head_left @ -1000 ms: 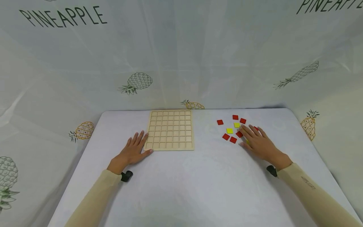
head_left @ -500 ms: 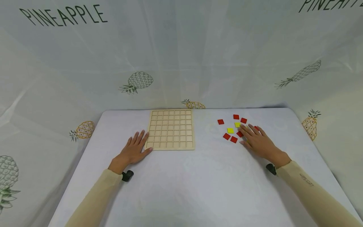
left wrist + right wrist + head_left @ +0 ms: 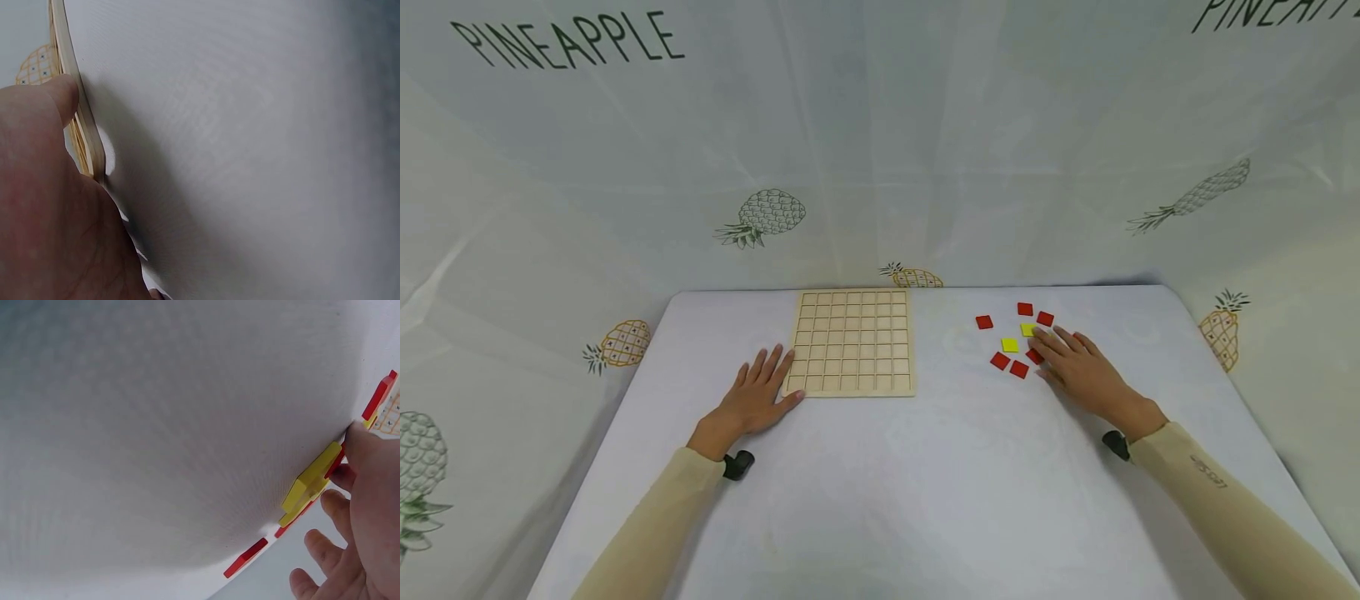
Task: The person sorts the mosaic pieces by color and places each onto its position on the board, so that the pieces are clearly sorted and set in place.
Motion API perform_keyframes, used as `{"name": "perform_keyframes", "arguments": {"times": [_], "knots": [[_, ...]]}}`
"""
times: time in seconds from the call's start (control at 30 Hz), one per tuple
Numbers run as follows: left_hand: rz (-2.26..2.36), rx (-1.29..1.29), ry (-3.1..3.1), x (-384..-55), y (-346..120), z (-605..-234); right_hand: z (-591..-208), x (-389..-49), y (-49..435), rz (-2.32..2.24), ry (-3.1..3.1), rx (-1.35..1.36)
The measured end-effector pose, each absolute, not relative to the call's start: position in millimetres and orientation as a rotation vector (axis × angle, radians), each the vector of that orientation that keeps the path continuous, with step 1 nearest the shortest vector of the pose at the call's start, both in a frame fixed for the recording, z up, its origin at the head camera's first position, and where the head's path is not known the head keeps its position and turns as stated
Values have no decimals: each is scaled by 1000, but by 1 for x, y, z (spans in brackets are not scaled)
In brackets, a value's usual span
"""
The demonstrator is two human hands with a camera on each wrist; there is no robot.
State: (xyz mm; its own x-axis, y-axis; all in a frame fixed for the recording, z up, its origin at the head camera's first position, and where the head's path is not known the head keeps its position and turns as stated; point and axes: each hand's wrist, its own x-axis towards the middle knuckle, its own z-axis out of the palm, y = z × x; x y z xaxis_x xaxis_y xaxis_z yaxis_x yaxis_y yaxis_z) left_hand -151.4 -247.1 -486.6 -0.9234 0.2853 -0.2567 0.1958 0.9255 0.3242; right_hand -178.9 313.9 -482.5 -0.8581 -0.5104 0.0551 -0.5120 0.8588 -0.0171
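Observation:
A square wooden grid board [image 3: 852, 342] lies at the back of the table, left of the middle. My left hand [image 3: 751, 406] rests with fingers spread beside its near left corner. In the left wrist view the thumb [image 3: 64, 97] touches the board's edge [image 3: 89, 134]. Red and yellow square tiles lie scattered on the right, among them a yellow tile [image 3: 1010, 345] and a red tile [image 3: 1018, 369]. Over the right side of this group is my right hand [image 3: 1086, 382], fingers loosely spread, hiding some tiles. A yellow tile [image 3: 311, 478] shows close to its fingers in the right wrist view.
The white table [image 3: 880, 492] ends at the back against a hanging sheet [image 3: 850, 150] printed with pineapples. One red tile [image 3: 984, 322] lies a little apart, between the board and the other tiles.
The fingers of my right hand have drawn slightly closer together over the tiles. My left hand stays in place against the board.

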Motion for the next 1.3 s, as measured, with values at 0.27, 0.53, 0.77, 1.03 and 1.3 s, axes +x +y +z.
{"name": "perform_keyframes", "arguments": {"times": [0.27,0.53,0.77,1.03,1.3], "knots": [[458,356,2787,-149,-247,-485,-478,-180,310,147,-2880,897],[393,328,2792,-150,-245,-487,-472,-180,305,43,-2952,907],[397,336,2794,-151,-247,-490,-473,-183,303,-27,-2865,954],[409,340,2789,-150,-246,-487,-472,-183,304,-113,-2858,982],[399,345,2800,-150,-244,-483,-471,-183,305,-25,-2801,982]]}}
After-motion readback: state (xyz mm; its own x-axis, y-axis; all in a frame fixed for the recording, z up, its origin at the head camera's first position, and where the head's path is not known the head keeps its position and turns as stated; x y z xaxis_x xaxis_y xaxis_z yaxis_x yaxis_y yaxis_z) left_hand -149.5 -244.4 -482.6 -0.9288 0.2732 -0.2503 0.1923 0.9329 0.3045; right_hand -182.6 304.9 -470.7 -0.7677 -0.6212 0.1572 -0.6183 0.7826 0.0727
